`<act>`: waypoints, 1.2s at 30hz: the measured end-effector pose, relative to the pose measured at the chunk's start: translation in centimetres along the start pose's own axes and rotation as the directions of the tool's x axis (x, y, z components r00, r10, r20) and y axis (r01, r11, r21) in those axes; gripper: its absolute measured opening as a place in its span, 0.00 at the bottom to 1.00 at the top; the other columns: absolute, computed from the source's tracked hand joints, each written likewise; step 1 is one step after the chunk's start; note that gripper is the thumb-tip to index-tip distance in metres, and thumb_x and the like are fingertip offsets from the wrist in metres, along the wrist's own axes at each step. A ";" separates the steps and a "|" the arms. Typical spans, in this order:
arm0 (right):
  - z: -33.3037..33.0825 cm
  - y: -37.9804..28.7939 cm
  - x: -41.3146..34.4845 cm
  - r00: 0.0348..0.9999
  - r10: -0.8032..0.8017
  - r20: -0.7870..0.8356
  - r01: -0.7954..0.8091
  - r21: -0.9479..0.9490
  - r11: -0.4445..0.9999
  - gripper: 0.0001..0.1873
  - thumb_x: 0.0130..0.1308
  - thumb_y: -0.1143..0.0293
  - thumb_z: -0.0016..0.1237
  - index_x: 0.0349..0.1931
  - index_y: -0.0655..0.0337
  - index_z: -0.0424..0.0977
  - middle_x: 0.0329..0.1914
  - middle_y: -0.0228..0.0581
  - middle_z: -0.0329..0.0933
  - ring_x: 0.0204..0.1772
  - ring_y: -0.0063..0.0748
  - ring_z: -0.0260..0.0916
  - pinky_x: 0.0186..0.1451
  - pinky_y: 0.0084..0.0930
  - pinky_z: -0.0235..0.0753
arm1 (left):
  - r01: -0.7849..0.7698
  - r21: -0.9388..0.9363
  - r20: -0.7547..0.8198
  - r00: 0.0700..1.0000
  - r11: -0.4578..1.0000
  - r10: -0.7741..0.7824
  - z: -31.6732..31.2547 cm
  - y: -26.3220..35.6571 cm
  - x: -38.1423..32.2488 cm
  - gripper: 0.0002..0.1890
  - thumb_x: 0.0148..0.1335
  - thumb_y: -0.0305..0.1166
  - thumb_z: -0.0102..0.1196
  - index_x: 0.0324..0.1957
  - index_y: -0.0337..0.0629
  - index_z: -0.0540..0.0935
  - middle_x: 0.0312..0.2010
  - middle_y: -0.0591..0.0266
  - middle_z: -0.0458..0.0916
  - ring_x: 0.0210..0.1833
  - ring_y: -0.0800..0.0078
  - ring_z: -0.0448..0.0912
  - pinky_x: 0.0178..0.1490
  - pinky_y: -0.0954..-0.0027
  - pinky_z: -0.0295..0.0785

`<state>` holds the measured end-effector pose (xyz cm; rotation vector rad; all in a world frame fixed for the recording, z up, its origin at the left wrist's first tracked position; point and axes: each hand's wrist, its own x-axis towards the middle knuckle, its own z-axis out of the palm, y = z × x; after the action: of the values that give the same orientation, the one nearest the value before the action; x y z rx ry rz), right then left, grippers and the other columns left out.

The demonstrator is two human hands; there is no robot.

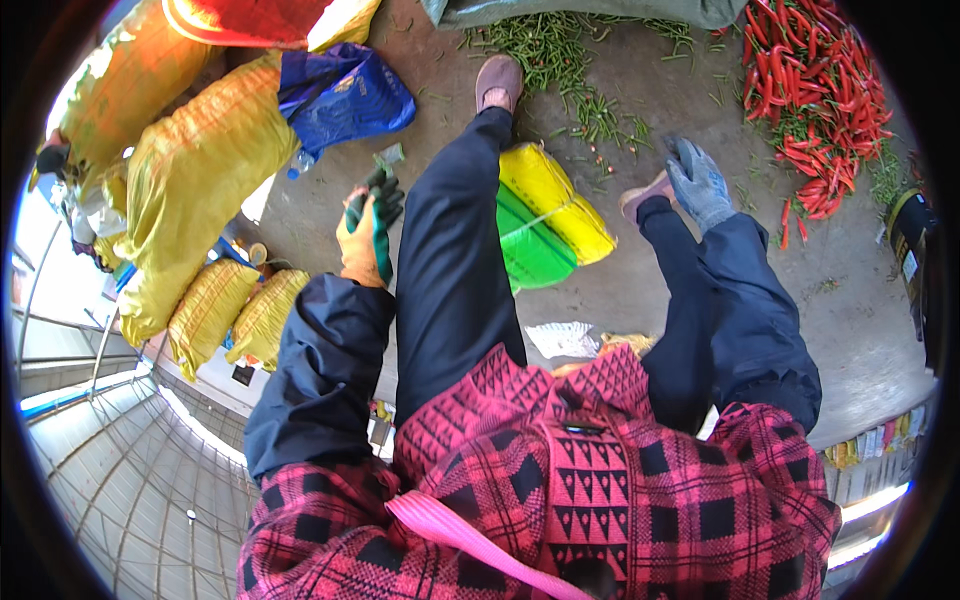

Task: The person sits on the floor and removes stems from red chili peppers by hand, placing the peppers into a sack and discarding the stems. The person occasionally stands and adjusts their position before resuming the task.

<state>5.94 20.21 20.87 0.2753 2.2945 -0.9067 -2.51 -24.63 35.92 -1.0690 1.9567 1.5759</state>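
Observation:
My left hand (370, 229), in an orange and green work glove with dark fingertips, hovers left of my knee. Its fingers are bent, and whether they hold anything is unclear. My right hand (699, 184), in a grey-blue coated glove, is over my right shoe, with fingers loosely bent and nothing visible in them. Between my legs lies a tied bundle of folded yellow (562, 202) and green (531, 244) plastic sacks. Green stems (551, 56) are scattered on the floor beyond my left shoe. A heap of red chili peppers (814, 97) lies at the upper right.
Full yellow woven sacks (202, 150) and a blue bag (345, 97) stand at the left, with a plastic bottle (301, 163) beside them. A grey-green sheet or sack (585, 9) lies at the top. A dark container (911, 240) stands at the right edge. White crumpled packaging (562, 339) lies near my lap.

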 end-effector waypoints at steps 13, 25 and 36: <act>-11.0 -10.6 -15.5 0.994 -0.011 0.105 0.008 0.035 0.999 0.13 0.60 0.64 0.43 0.43 0.58 0.69 0.42 0.48 0.71 0.46 0.51 0.68 0.48 0.39 0.67 | 0.025 0.171 0.518 0.848 0.985 -0.111 3.7 19.6 -18.4 0.14 0.60 0.28 0.48 0.47 0.30 0.72 0.44 0.53 0.75 0.44 0.66 0.75 0.49 0.68 0.69; -18.4 -22.1 -22.8 0.969 -0.229 -0.098 0.247 0.265 0.932 0.12 0.56 0.73 0.47 0.40 0.65 0.70 0.40 0.48 0.72 0.44 0.46 0.69 0.46 0.35 0.68 | -0.710 0.586 0.804 0.567 0.389 -0.176 0.8 17.7 -23.2 0.41 0.41 0.52 0.62 0.53 0.35 0.65 0.52 0.46 0.66 0.56 0.50 0.65 0.59 0.61 0.61; -23.6 -25.9 -25.9 0.853 -0.519 -0.052 0.510 0.285 0.811 0.13 0.53 0.73 0.48 0.40 0.65 0.71 0.40 0.42 0.71 0.44 0.44 0.68 0.48 0.35 0.65 | -0.267 0.549 0.680 0.693 0.792 -0.238 4.4 16.8 -22.4 0.16 0.51 0.37 0.59 0.38 0.37 0.75 0.32 0.55 0.76 0.37 0.64 0.75 0.42 0.69 0.67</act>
<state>3.69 17.99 64.36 -0.2617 2.2380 -1.5151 -2.12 -12.47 61.54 -0.0880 1.6668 0.9690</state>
